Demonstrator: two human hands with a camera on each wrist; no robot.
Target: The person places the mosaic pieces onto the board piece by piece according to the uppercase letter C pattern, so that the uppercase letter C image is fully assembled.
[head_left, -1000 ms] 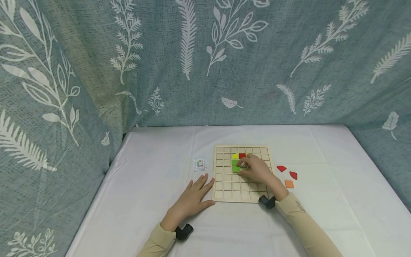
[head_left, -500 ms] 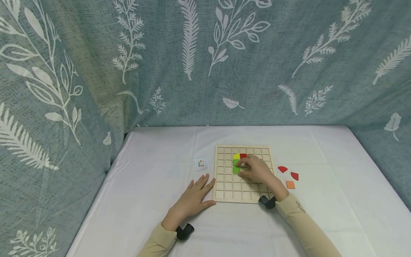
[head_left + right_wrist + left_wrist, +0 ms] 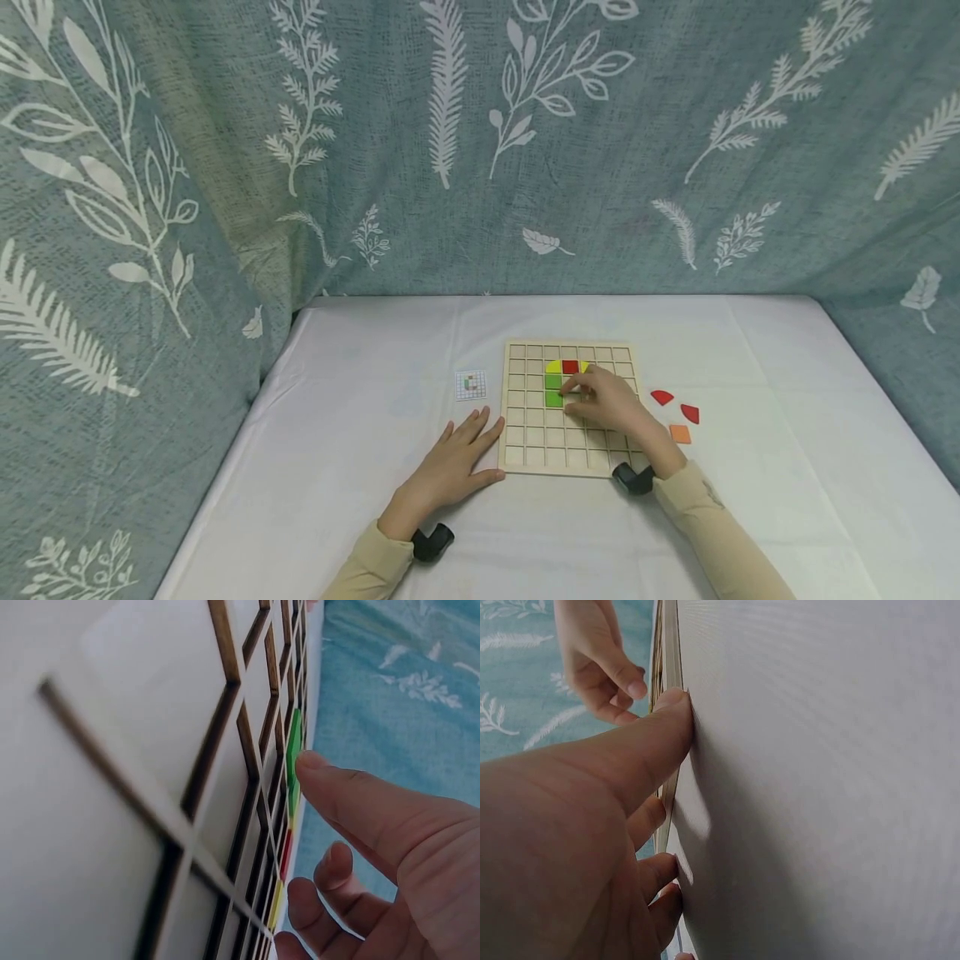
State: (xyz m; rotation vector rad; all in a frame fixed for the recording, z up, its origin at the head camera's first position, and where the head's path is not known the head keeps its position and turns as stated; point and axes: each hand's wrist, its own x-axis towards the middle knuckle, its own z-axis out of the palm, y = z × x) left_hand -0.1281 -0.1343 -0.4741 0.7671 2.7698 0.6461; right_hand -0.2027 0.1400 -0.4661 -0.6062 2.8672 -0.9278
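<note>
A wooden grid board (image 3: 525,436) lies on the table. Set in its cells are two green squares (image 3: 553,398), a red square (image 3: 571,367), and a yellow rounded piece (image 3: 553,367) on either side of the red one. My right hand (image 3: 611,404) hovers low over the board, fingers bent and apart with nothing seen between them. In the right wrist view its thumb tip is right by the green squares (image 3: 294,761). My left hand (image 3: 442,467) rests flat with fingers spread; its thumb and fingertips are at the board's near left corner and left edge.
Left of the board lies a small printed pattern card (image 3: 471,385). On the right are two red quarter-circle pieces (image 3: 662,397) and an orange square (image 3: 680,433). A patterned curtain (image 3: 420,233) hangs behind the white-covered table (image 3: 337,375).
My right hand has drawn slightly to the right, off the green squares, uncovering more of them and the red square. The left hand stays in place; the head view has shifted a little.
</note>
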